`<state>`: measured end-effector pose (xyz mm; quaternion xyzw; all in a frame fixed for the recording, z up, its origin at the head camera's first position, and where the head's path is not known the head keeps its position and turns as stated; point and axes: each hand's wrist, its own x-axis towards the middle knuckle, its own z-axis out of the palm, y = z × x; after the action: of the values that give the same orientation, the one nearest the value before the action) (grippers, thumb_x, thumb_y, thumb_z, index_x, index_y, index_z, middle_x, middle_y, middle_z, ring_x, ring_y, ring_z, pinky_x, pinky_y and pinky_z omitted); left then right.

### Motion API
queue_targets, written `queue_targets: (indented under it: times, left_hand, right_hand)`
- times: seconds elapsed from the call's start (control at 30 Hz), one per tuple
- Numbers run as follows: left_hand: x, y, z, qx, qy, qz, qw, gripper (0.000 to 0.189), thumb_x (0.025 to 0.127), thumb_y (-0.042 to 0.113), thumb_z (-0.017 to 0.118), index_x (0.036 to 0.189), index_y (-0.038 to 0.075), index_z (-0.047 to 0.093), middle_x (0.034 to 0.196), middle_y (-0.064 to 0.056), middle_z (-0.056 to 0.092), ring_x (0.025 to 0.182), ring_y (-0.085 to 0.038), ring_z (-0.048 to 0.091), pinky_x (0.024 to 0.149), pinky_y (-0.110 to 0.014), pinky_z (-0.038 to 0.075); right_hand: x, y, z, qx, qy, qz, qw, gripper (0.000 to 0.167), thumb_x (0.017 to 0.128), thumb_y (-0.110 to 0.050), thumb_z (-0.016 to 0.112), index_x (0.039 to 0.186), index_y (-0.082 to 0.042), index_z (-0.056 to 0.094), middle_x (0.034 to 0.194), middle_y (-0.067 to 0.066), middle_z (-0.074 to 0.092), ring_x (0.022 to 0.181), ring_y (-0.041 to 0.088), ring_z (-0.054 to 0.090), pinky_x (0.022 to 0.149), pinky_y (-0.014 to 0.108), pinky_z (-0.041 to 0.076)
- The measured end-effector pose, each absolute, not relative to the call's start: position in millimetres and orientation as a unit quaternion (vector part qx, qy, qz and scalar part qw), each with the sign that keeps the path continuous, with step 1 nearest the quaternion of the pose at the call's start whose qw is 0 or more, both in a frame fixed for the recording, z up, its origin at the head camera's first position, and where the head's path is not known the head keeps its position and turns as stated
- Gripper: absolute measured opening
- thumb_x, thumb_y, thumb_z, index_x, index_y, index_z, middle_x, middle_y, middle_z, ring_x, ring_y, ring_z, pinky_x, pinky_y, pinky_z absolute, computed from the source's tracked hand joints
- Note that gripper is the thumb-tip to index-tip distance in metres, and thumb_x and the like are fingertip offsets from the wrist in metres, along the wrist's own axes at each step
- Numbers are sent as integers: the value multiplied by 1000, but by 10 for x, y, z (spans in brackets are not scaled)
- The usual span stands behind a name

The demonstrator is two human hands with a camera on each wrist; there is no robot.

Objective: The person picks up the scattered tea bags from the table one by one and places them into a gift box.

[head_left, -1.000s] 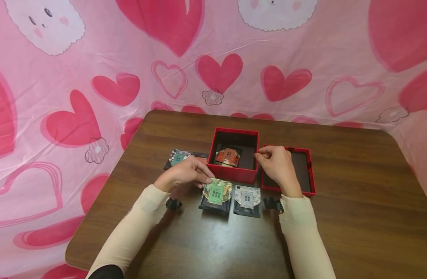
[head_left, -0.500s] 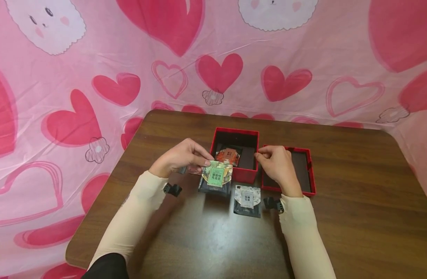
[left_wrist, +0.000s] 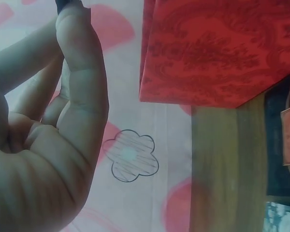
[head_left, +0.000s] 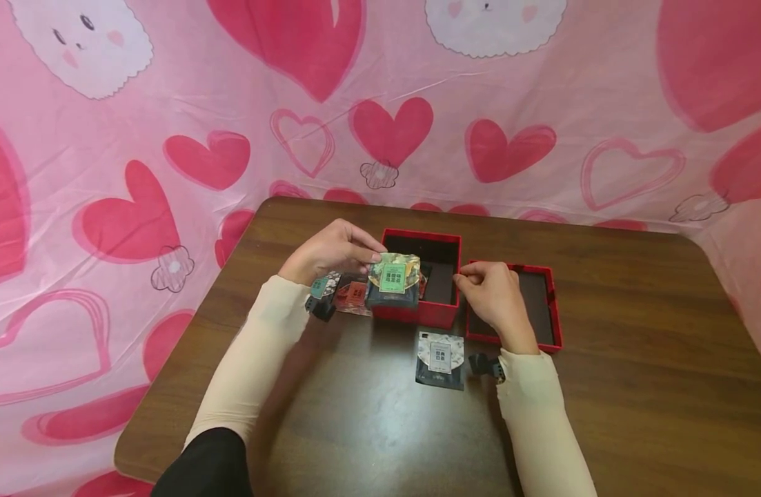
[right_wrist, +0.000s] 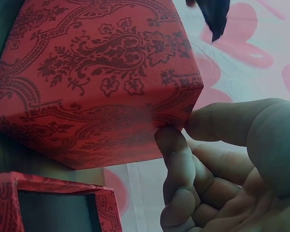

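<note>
The bench [head_left: 355, 428] is carrying the box [head_left: 439, 315] between the two grips, with the lid [head_left: 555, 307] lying beneath and to the right of the right grip [head_left: 495, 293], whose thumb and fingers are pinching the box's right side. The left grip [head_left: 330, 252], pinching the green packet [head_left: 394, 279] by its upper left corner, is lifting it away from the white packet [head_left: 440, 359], so it is now overlapping the box's near rim while the white one is still lying nearer the person than the right grip.
</note>
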<state>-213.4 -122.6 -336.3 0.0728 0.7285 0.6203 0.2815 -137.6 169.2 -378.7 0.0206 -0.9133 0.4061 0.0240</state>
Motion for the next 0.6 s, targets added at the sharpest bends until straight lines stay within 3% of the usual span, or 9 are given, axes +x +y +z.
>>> queue_targets:
  times: [0.1, 0.37, 0.6]
  left_hand:
    - [-2230, -1185, -3342, 79, 733, 618, 273, 20, 87, -3, 76, 107, -6, 75, 79, -12, 68, 57, -18, 60, 64, -34, 58]
    - [-2381, -1097, -3304, 114, 791, 557, 226, 16, 88, 11, 79, 105, 10, 80, 92, -14, 73, 72, -29, 64, 80, -49, 55]
    - [-2426, -1064, -3326, 104, 791, 556, 233, 21, 88, 12, 79, 109, 7, 79, 94, -16, 73, 86, -43, 63, 87, -54, 54]
  right_hand:
    - [-1379, 1699, -3786, 20, -913, 406, 24, 22, 95, -21, 71, 107, -4, 77, 82, 6, 73, 72, 23, 59, 64, 37, 45]
    - [-1380, 1700, -3776, 18, -912, 410, 17, 23, 95, -20, 71, 109, -4, 77, 88, 8, 74, 75, 23, 62, 63, 37, 47]
    - [-1384, 1702, -3766, 20, -912, 410, 18, 22, 95, -20, 71, 108, -4, 77, 87, 8, 74, 75, 23, 61, 63, 37, 48]
